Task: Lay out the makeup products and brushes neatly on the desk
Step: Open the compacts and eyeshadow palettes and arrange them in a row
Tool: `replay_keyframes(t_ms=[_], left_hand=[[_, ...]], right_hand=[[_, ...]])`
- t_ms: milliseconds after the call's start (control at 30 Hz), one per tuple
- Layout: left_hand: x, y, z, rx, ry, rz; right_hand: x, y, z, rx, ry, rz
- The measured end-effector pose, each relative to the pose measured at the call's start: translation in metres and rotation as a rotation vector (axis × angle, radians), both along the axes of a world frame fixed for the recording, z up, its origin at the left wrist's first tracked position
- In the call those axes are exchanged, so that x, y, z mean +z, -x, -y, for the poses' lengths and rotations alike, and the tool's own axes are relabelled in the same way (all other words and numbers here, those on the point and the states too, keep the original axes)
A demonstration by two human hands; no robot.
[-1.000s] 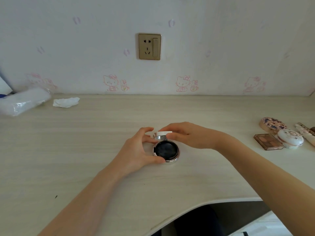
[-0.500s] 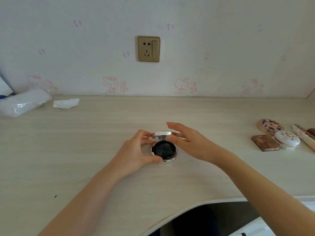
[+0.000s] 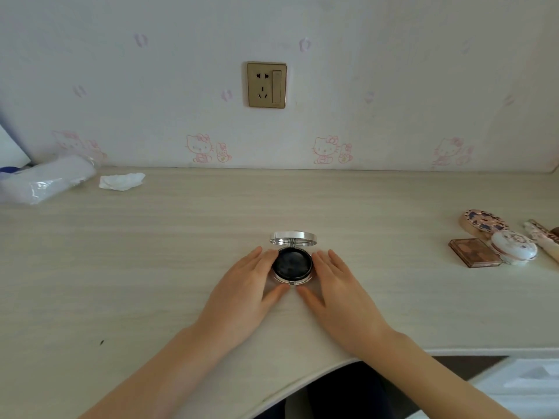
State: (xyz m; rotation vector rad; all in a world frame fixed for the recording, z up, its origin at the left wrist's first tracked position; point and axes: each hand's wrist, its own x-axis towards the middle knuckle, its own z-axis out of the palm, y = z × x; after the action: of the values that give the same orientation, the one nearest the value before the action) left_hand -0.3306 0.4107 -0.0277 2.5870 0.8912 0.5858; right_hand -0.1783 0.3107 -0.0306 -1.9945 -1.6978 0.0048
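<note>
Your left hand [image 3: 242,293] and right hand [image 3: 340,293] lie flat on the tabletop [image 3: 181,243], fingers straight and relaxed, flanking the open compact [image 3: 292,264]; the fingers touch its round base on either side, gripping nothing. Compact sits mid-tabletop, nearer the front edge, lid hinged up toward the back edge, dark pan facing up. Near the right edge: a square palette [image 3: 474,252], a white round case [image 3: 513,247] touching it, a patterned round compact [image 3: 483,223] behind. Crumpled tissue [image 3: 122,181] near the back-left corner.

A home bedroom. Pink cartoon-cat wallpaper [image 3: 332,149] and a gold wall socket [image 3: 266,85] back the pale wooden bench [image 3: 181,237]. Makeup compacts [image 3: 496,240] sit far right.
</note>
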Motion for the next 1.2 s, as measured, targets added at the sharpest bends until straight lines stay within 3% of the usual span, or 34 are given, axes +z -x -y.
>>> replay_keyframes(t_ms=[233, 700, 1200], left_hand=[[-0.001, -0.009, -0.013, 0.016, -0.258, -0.081], [-0.007, -0.043, -0.107, 0.072, 0.041, -0.010], [-0.011, -0.070, -0.172, 0.126, 0.046, 0.009]], right_hand=[[-0.008, -0.007, -0.016, -0.019, -0.089, 0.053], [0.004, -0.038, -0.109, -0.105, 0.029, 0.006], [0.005, -0.062, -0.180, -0.093, 0.067, -0.019]])
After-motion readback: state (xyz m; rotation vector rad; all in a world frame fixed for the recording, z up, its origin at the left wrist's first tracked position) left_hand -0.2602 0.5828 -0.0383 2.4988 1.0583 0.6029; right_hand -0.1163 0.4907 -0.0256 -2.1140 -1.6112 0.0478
